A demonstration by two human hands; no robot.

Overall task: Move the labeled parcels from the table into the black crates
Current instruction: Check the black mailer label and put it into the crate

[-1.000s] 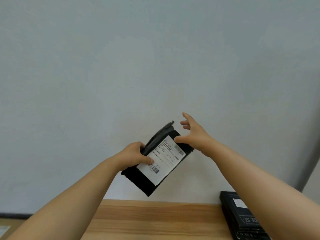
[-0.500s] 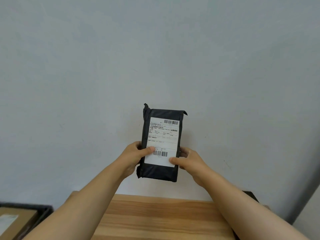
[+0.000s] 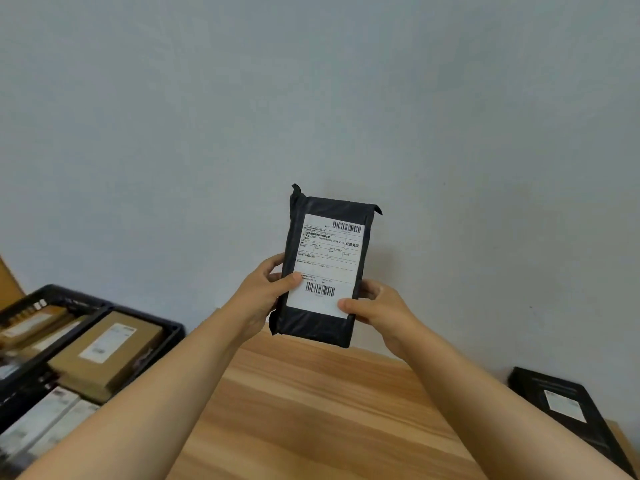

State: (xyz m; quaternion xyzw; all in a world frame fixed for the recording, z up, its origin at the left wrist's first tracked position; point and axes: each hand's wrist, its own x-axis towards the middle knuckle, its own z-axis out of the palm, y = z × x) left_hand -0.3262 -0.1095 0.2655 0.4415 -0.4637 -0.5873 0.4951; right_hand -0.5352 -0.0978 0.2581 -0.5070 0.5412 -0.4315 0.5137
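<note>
Both hands, left and right, grip a black parcel upright above the table, label facing us; crates sit left

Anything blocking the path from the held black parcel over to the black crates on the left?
Nothing visible. The black parcel is held up by the left hand and right hand, above the table; the space toward the black crates looks open. Brown boxes already lie inside.
</note>
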